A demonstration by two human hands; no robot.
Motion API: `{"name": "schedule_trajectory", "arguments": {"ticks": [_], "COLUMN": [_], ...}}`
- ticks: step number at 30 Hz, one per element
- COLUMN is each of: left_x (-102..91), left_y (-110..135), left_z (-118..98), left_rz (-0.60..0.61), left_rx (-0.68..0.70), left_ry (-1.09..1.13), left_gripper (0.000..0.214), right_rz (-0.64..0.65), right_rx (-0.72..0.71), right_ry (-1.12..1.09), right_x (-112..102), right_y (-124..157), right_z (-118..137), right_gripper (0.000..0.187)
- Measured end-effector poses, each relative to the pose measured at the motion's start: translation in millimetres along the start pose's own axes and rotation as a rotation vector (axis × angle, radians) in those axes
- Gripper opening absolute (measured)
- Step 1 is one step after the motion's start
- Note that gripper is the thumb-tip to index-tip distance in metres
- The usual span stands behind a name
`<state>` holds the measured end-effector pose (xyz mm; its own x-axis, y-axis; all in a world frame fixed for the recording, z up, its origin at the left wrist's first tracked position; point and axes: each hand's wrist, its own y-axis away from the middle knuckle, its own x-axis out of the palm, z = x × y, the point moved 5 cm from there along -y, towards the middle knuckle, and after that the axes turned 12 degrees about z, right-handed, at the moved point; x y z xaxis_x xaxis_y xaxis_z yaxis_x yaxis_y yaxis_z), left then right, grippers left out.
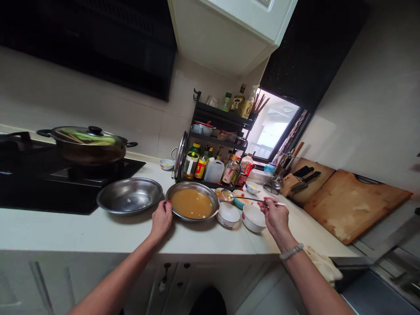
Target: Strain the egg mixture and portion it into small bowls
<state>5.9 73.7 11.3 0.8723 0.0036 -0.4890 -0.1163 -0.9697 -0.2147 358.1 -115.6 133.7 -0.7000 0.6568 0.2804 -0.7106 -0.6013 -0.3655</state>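
My left hand (162,217) grips the left rim of a metal basin (192,201) of cloudy brown liquid, with a few pale bits floating in it. In my right hand (275,214) is the handle of a long-handled metal spoon (249,199). The spoon's head is over the small bowls just right of the basin; whether it touches anything I cannot tell. A white bowl (229,215) stands beside the basin, and another white bowl (253,218) sits next to my right hand. Behind them is a teal-rimmed bowl (241,200) with food in it.
A second metal basin (129,197) stands left, near the black cooktop. On the cooktop is a lidded pan (92,144) with green stalks under its glass lid. A black rack (213,140) holds several seasoning bottles. Knives (305,173) and a wooden cutting board (356,203) stand at the right.
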Motion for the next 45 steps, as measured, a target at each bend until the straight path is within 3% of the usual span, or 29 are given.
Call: {"name": "schedule_trajectory", "arguments": {"ticks": [8, 14, 16, 19, 24, 29, 36, 45], "left_x": [1.3, 1.1, 1.4, 0.9, -0.4, -1.0, -0.3, -1.4], "left_y": [-1.6, -0.7, -0.6, -0.4, 0.1, 0.8, 0.1, 0.4], "left_z": [2.0, 1.5, 1.5, 1.3, 0.0, -1.1, -0.3, -1.9], "left_rz": [-0.015, -0.008, -0.002, -0.007, -0.007, 0.004, 0.007, -0.007], "left_rx": [0.014, 0.021, 0.019, 0.021, 0.013, 0.009, 0.003, 0.01], "left_ry": [-0.009, 0.001, 0.001, 0.003, -0.001, 0.006, -0.007, -0.014], "left_gripper": [0.048, 0.048, 0.048, 0.048, 0.045, 0.045, 0.046, 0.044], "right_rz": [0.204, 0.51, 0.541, 0.435, 0.14, 0.07, -0.03, -0.257], "right_rx": [-0.019, -0.26, -0.321, -0.339, -0.271, -0.21, -0.078, -0.059], "right_ry": [0.095, 0.345, 0.401, 0.455, 0.547, 0.659, 0.532, 0.256], "right_x": [43.6, 73.4, 74.1, 60.1, 12.1, -21.7, -41.1, -60.7], "right_y": [27.0, 61.5, 65.0, 51.1, 3.9, -22.7, -33.8, -46.0], "right_z": [0.4, 11.5, 18.6, 26.1, 18.2, -3.9, -27.1, -28.7], "right_gripper": [0.036, 0.026, 0.023, 0.023, 0.026, 0.024, 0.014, 0.022]}}
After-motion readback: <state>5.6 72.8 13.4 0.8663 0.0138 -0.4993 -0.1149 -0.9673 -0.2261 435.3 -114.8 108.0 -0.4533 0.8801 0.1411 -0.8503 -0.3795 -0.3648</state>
